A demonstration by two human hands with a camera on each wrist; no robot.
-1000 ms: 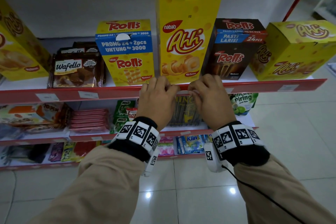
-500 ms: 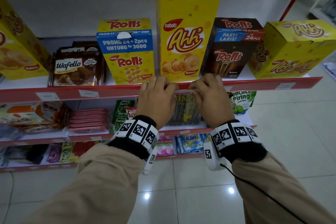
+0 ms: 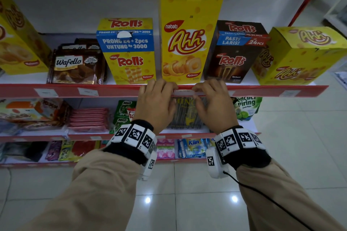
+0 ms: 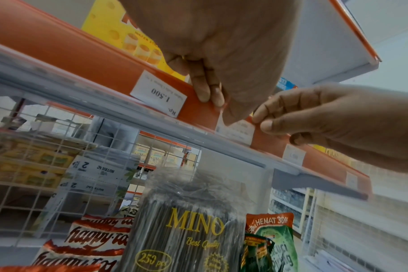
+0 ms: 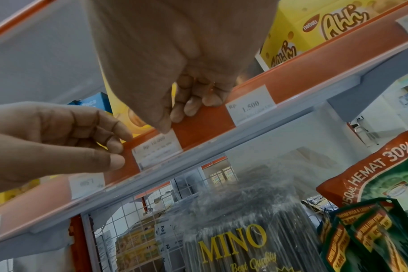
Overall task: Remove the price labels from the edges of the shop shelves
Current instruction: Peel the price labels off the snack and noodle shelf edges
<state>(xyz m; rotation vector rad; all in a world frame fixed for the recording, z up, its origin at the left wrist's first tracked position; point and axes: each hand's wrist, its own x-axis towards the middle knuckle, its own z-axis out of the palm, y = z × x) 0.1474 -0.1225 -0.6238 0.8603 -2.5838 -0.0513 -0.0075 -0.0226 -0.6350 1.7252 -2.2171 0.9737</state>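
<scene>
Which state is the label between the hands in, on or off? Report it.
On: the price label lies flat in the red shelf edge, both hands' fingers at its corners.

Top shelf (image 3: 65, 91), red edge: Wafello packs (image 3: 77, 65), Rolls boxes (image 3: 127, 50), tall Ahh box (image 3: 189, 30). Labels (image 3: 87, 92) on edge. Lower shelf (image 3: 84, 136): Mino pack (image 3: 185, 116).

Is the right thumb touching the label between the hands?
Touching. In the right wrist view the thumb tip of the right hand lies on the top edge of the label on the red shelf edge.
</scene>
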